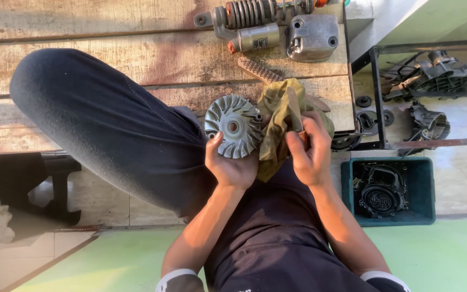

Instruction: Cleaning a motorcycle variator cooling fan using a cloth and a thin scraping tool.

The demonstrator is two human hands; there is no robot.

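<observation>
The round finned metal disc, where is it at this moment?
In the head view, the finned disc is near the centre, held by the left hand, directly left of the olive rag that the right hand grips.

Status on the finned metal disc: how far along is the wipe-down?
Done: the round grey finned metal disc is off any machine, and its visible vanes look mostly grime-free. In hand: the left hand grips the disc's lower edge while the right hand holds an olive-green rag beside it. Left: the disc's back is hidden, so unjudged; the coil-spring shock absorber lies untouched on the wooden planks.
</observation>
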